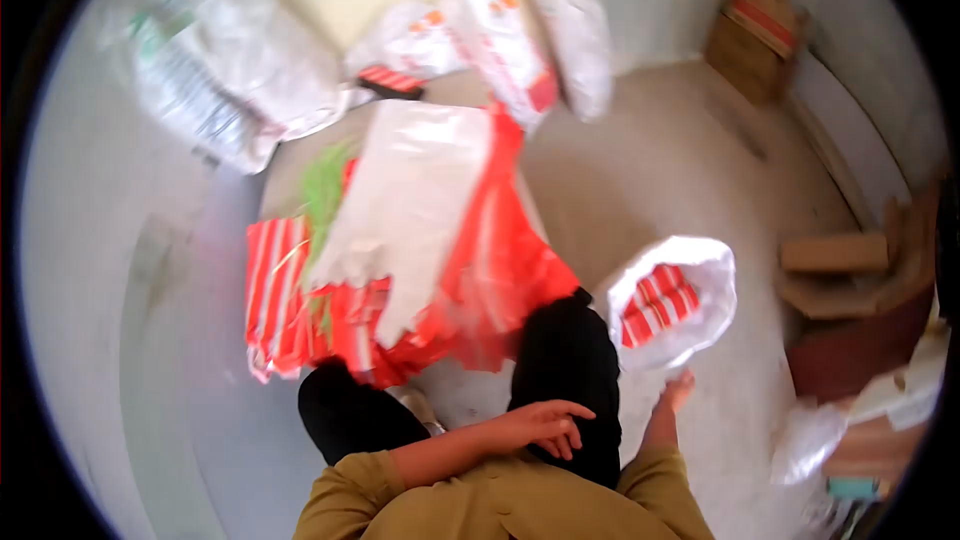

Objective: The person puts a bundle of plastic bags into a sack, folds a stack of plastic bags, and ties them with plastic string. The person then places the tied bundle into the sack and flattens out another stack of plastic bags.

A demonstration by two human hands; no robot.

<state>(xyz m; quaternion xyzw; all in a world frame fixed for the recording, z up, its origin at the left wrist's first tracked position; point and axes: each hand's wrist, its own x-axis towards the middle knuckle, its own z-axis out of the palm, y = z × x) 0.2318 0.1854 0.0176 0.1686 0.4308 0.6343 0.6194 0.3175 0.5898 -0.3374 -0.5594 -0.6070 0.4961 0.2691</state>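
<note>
My left hand point(550, 427) rests across my lap near the black trouser leg, its fingers loosely apart and holding nothing I can see. Close beside the rim of an open white sack point(728, 285) is my right hand point(680, 388); it looks small and blurred, so its fingers cannot be made out. Folded red-and-white striped bundles point(660, 302) lie inside that sack. In front of my knees spreads a heap of red-and-white striped plastic bags point(500, 270), with a whitish sheet point(415, 180) over it. Green strings point(325, 190) hang at its left side.
Filled white sacks point(500, 30) stand along the back, and more white sacks point(250, 60) lean at the back left. A small striped bundle point(392, 82) lies by them. Cardboard boxes point(755, 45) sit at the far right, with cardboard point(835, 253) and a clear plastic bag point(808, 443) nearer.
</note>
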